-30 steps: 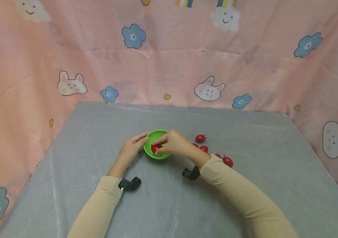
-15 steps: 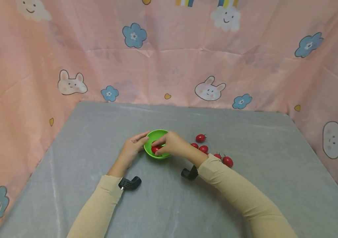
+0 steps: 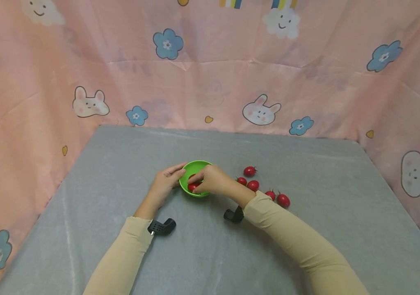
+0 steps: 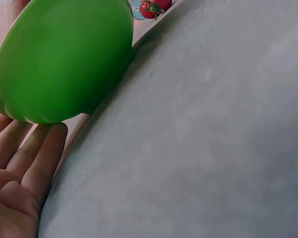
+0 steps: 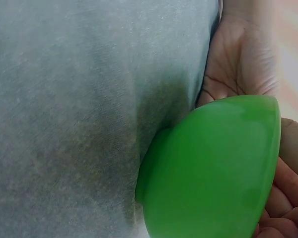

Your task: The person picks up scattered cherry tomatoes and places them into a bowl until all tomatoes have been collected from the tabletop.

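Observation:
A green bowl (image 3: 197, 166) stands on the grey tabletop, its outer wall filling much of both wrist views. My left hand (image 3: 163, 182) rests against its left side, fingers extended and fingertips touching the wall in the left wrist view. From the right, my right hand (image 3: 214, 180) reaches over the rim and pinches a cherry tomato (image 3: 193, 187) low inside the bowl. More red shows just behind those fingers. In the right wrist view the bowl wall (image 5: 208, 173) hides the right fingertips and the tomato.
Right of the bowl lie several loose cherry tomatoes, among them a far one (image 3: 249, 171) and a near one (image 3: 283, 200). My right forearm passes close beside them. A pink patterned curtain (image 3: 210, 82) hangs around the grey table (image 3: 140, 147).
My right hand has shifted slightly right and down, its fingers still at the tomato in the bowl. The left hand and bowl stay almost where they were.

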`<state>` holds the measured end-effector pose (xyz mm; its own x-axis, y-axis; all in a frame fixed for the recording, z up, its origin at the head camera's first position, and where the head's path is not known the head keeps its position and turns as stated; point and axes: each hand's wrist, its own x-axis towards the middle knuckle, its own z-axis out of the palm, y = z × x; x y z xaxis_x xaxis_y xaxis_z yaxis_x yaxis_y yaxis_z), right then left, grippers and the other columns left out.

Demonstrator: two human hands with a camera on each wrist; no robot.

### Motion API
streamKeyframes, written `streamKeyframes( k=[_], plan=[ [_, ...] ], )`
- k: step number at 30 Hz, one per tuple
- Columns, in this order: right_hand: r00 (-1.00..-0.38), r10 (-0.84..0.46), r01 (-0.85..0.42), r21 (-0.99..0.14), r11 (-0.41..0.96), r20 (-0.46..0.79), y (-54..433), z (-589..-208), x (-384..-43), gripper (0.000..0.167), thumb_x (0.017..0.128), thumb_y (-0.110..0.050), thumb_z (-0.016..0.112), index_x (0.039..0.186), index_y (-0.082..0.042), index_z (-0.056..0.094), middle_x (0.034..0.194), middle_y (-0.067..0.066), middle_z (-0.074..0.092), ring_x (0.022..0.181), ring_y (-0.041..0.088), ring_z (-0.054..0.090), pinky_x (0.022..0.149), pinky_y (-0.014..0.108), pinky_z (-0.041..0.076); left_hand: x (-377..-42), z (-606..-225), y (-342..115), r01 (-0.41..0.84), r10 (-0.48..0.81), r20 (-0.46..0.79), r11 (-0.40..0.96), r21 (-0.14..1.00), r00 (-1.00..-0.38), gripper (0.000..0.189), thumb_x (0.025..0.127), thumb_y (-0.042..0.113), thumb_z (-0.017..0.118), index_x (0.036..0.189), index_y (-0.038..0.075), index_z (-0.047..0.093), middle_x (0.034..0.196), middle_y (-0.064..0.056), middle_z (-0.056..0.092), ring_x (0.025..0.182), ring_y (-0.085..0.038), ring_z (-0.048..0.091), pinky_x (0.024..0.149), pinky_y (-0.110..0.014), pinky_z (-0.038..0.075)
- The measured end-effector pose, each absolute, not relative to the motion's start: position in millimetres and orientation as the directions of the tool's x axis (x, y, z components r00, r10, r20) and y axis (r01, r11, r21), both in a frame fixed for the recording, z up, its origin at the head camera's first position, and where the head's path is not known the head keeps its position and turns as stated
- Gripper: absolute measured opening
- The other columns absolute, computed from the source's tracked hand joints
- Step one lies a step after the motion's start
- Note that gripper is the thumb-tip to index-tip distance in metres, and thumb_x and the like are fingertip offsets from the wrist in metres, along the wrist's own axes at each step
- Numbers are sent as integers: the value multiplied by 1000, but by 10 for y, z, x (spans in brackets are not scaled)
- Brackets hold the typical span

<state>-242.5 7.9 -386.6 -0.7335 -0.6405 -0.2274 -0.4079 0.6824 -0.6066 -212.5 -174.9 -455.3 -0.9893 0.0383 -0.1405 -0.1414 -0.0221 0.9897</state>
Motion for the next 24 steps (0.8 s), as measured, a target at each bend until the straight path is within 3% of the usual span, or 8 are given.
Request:
streamKeyframes(
  k=[13, 24],
  plan=[
    [-731, -646, -413, -611, 675, -220, 72, -3911, -2437, 29, 83, -14, 79, 113, -15, 78, 107, 3, 77, 95, 11, 58, 86, 24, 49, -2137, -4581, -1753, -143, 42, -143, -14, 990, -989, 42, 102, 23, 58, 140, 6, 57, 142, -17, 58, 92, 3, 67, 81, -16, 54],
    [-749, -624, -375, -635, 675, -221, 104, -3894, -2444, 30, 83, -15, 80, 112, -16, 78, 108, 1, 77, 104, 14, 59, 92, 28, 49, -2134, -4596, -1752, -121, 52, -120, -14, 993, -991, 41, 102, 20, 56, 141, 4, 56, 142, -17, 57, 96, 4, 66, 83, -15, 53]
  ],
)
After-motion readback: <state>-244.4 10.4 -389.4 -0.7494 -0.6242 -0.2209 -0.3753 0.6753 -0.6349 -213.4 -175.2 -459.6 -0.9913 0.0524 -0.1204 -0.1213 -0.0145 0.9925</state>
